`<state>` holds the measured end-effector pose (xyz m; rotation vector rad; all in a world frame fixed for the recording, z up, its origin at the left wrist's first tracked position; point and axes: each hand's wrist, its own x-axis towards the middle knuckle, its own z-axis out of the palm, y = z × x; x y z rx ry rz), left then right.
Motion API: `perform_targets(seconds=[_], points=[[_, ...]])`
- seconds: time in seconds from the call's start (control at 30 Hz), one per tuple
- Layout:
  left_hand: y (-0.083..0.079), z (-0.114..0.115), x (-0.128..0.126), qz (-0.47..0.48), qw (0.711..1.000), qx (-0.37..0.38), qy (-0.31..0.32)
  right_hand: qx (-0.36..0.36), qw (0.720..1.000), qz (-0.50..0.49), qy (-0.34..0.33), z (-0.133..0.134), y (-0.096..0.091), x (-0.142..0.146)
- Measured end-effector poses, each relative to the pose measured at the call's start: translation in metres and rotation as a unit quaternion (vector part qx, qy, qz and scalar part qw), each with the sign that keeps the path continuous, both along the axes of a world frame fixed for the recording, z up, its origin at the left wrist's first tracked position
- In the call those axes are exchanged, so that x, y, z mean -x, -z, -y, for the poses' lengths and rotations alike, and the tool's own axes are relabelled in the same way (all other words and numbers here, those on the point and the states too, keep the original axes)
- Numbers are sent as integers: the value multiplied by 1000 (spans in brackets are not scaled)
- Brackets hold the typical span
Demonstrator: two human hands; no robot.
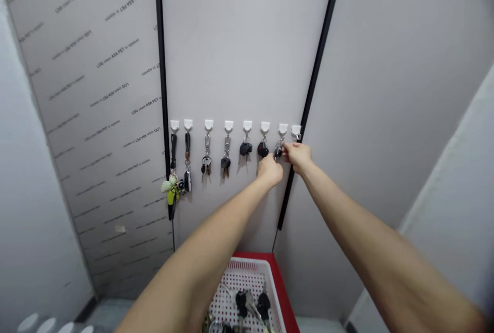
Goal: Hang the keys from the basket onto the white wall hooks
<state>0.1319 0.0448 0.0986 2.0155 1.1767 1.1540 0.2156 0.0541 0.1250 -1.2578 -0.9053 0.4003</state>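
Observation:
Both my hands are raised to a bunch of keys [278, 148] hanging at the second white hook [283, 128] from the right. My right hand [298, 155] pinches the bunch near its ring from the right side. From below left, my left hand [270, 170] has its fingers closed at the lower part of the same bunch; its fingertips are partly hidden. Just left of them hangs another bunch with a black key head [263, 149]. The rightmost hook [296, 131] is above my right hand, with no keys visible on it.
Several more key bunches hang leftward along the row, including silver keys [206, 164] and a yellow-green key holder [172, 196]. Below, a white perforated basket [272, 286] holding keys stands on a red surface [283, 292]. Black strips [316, 73] run along the panel's sides.

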Motion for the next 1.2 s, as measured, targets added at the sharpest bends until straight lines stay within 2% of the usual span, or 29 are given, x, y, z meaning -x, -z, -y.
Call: perform_targets(seconds=[0.1,0.2,0.23,0.3,0.37,0.4,0.43,0.5,0.57,0.63,0.73,0.8,0.87,0.97,1.07,1.13,1.2], points=[[16,3,10,7,1000,21,19,6,1000,3,14,5,6,-1],[51,10,30,11,998,32,59,-4,999,35,33,15,35,2],[68,14,38,9,996,35,77,6,998,54,22,20,52,6],[109,24,58,-4,992,48,113,72,992,98,-47,37,97,19],[152,35,80,-32,987,79,134,183,955,155,-172,59,150,34],[172,40,90,-54,985,91,133,222,929,194,-225,70,176,42],[191,45,99,-76,984,101,122,231,908,238,-256,80,200,49],[219,53,115,-116,981,112,104,243,875,324,-264,97,237,60],[235,58,125,-155,978,105,96,237,846,411,-245,108,256,66],[243,62,130,-191,972,88,102,236,807,487,-236,113,261,69],[246,64,132,-233,963,65,121,264,748,561,-236,114,258,72],[246,66,131,-257,956,54,128,284,726,585,-225,113,256,73],[247,66,131,-272,952,42,132,294,716,596,-213,112,256,75],[248,68,131,-268,953,26,139,296,711,604,-204,112,258,77],[246,69,130,-254,954,32,153,286,719,598,-210,112,259,77],[245,70,129,-239,957,47,159,272,744,573,-211,111,258,76],[244,69,129,-204,964,74,156,256,780,530,-212,110,257,74]])
